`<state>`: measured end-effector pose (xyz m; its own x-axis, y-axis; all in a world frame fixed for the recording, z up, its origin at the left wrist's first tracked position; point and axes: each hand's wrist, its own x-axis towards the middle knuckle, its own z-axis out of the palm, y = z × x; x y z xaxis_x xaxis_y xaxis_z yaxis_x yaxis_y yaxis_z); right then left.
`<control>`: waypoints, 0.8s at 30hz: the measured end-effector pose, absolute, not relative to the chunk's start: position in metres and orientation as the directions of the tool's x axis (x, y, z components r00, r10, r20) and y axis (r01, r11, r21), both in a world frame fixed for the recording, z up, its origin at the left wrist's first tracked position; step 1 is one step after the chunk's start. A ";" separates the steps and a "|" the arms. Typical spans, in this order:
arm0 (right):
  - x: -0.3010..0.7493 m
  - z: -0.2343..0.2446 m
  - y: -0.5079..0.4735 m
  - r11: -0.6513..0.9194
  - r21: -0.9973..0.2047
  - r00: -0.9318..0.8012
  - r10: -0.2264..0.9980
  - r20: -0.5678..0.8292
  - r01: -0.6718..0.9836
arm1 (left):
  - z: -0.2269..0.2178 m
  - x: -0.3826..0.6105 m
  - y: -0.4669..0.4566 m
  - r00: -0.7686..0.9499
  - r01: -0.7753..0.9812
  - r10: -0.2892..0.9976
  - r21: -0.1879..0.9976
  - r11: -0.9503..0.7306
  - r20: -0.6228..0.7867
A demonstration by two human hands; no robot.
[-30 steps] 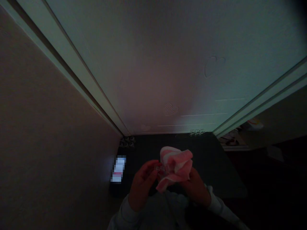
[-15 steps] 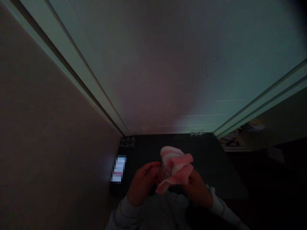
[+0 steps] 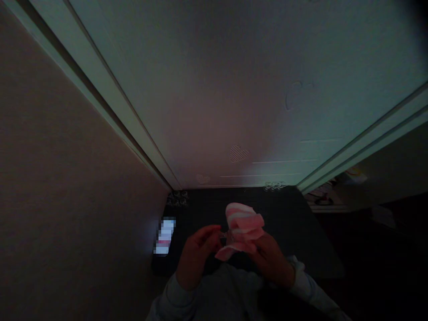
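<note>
"Bare left hand (image 3: 195,256) and bare right hand (image 3: 272,258), held near each other. What's off to their left?"

"Well to the left of the left hand, a plain brown-grey wall (image 3: 67,178). Nearer, just left of that hand, there's a bright white rectangle with a pinkish band (image 3: 165,237), at the left edge of a dark, flat tabletop (image 3: 301,232). It's blurred into blocks, so I can't say what it is. Ahead of it sits a cluster of small clear, glassy pieces (image 3: 177,198)."

"And that left hand, what's it got?"

"Thumb and fingers are pinched narrow on a small clear, shiny object (image 3: 223,235). Too dim to make out its shape."

"The pink thing beside it?"

"A pink-and-white striped soft cloth (image 3: 245,223), bunched up between the two hands, touching the clear object. The right hand grips it from the right, fingers mostly hidden under the folds."

"Ahead of the hands?"

"A pale panel with raised hearts and lines (image 3: 217,98), past the tabletop's far edge. Ahead of the right hand is a second cluster of clear, glassy pieces (image 3: 275,186); farther right, some dim mixed clutter (image 3: 323,194)."
</note>
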<state>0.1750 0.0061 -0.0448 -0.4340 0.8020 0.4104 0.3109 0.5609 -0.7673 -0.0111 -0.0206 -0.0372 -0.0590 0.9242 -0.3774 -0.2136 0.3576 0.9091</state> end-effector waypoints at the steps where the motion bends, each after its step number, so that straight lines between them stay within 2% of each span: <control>1: 0.175 -0.046 0.006 0.552 -0.776 -0.425 0.808 0.407 0.305 | -0.036 -0.011 -0.021 -0.066 -0.197 0.930 0.918 0.344 -0.362; 4: 0.173 -0.050 0.005 0.495 -0.815 -0.365 0.850 0.380 0.302 | -0.034 -0.011 -0.023 -0.061 -0.173 0.941 0.932 0.319 -0.333; 12: 0.169 -0.053 0.003 0.254 -0.934 -0.236 0.952 0.195 0.253 | -0.029 -0.005 -0.024 -0.038 -0.222 0.967 0.946 0.236 -0.250; 19: 0.165 -0.048 0.004 0.111 -0.983 -0.163 0.983 0.086 0.149 | -0.025 -0.004 -0.025 -0.066 -0.172 0.993 0.982 0.083 -0.096; 24: 0.165 -0.046 0.004 0.020 -0.998 -0.143 0.990 0.010 0.067 | -0.030 -0.009 -0.028 -0.012 0.005 0.998 0.998 -0.066 0.066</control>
<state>0.1646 0.0037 -0.0462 -0.1435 0.9896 0.0101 0.0669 0.0199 -0.9976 -0.0087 -0.0280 -0.0304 -0.0122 0.9978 0.0656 0.0051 -0.0655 0.9978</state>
